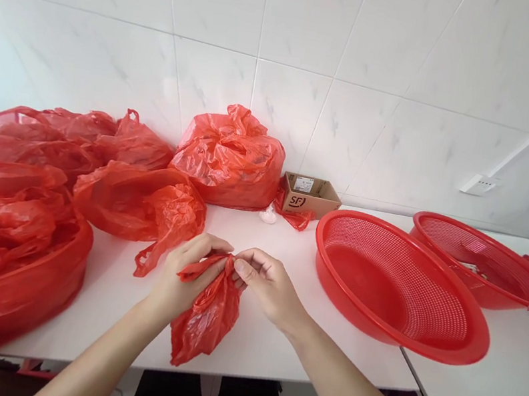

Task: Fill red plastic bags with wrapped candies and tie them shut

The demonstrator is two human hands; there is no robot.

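Observation:
A small red plastic bag (207,327) hangs between my hands over the front part of the white table (260,346). My left hand (188,273) is closed around its gathered upper part, with a loose flap sticking out past the thumb. At the twisted neck, my right hand (263,282) pinches the plastic between thumb and fingers. The bag's lower part drapes down, crumpled; what it contains, if anything, cannot be made out. Just left of my hands lies an open red bag (126,202) with a loose strip trailing toward my left wrist.
Large red bags (9,236) crowd the left side. A full, tied red bag (230,158) stands by the wall, beside a small cardboard box (312,199). To the right is a red mesh basin (374,270), with a second basin (478,254) behind it. A table seam runs beneath.

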